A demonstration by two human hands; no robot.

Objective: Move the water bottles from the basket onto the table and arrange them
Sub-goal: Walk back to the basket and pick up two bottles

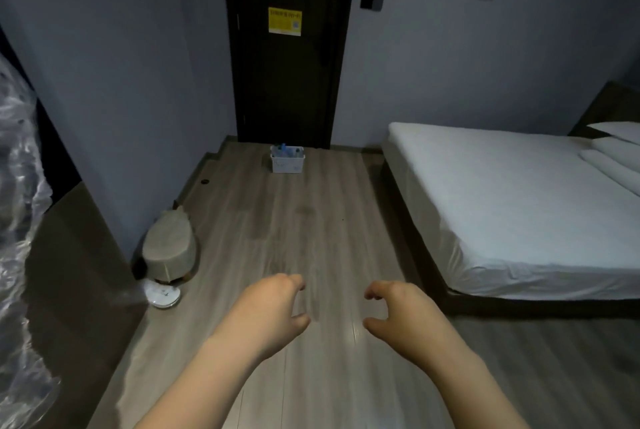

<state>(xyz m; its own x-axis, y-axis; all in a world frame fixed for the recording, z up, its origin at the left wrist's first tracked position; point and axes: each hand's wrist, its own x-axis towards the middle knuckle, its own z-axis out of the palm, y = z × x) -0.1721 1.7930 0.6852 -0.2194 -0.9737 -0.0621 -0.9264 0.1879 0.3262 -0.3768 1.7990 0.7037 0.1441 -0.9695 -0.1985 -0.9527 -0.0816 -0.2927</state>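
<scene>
A small white basket (287,164) stands on the wooden floor far ahead, just in front of a dark door. Several water bottles (284,150) with blue caps stick up out of it. My left hand (273,311) and my right hand (398,311) are stretched out low in front of me, well short of the basket. Both hands are empty, with the fingers curled and apart. No table shows in this view.
A bed with white sheets (512,200) fills the right side. A round beige stool (169,248) and a white round device (162,295) sit by the left wall. A dark counter with crinkled plastic (17,186) runs along the left edge. The dark door (287,48) is closed.
</scene>
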